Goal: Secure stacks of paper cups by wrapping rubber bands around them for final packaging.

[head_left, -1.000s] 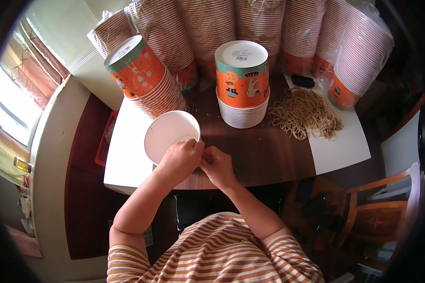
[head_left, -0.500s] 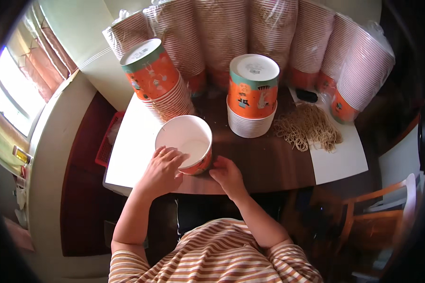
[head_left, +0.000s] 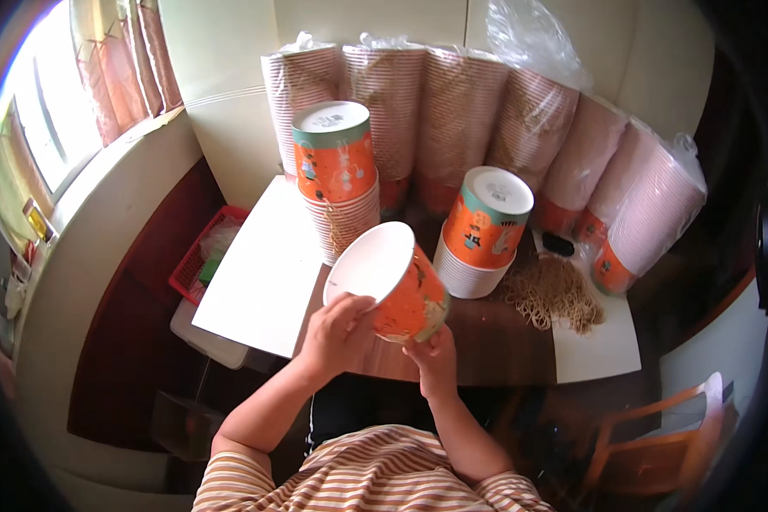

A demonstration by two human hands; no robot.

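A large orange paper tub [head_left: 410, 299] with a white inside and a green base band is held over the near edge of the dark table, tilted with its mouth toward the upper left. My left hand [head_left: 340, 337] grips its rim on the near side. At the base, my right hand [head_left: 435, 363] has its fingers closed on the tub's lower edge. Beyond it stand two stacks of upside-down tubs, a left stack [head_left: 337, 166] with rubber bands hanging on its side and a right stack [head_left: 485, 226].
Several tall plastic-wrapped tub stacks [head_left: 461, 119] line the table's back. A heap of tan rubber bands [head_left: 555, 294] lies at right, partly on a white sheet [head_left: 597, 350], near a small black object [head_left: 558, 245]. Left are a white board [head_left: 252, 282] and red basket [head_left: 183, 277]; lower right, a wooden chair [head_left: 657, 444].
The tub has been lifted from the table and tipped, its mouth turning leftward. My right hand has gone from beside it to gripping its base. The whole view has shifted.
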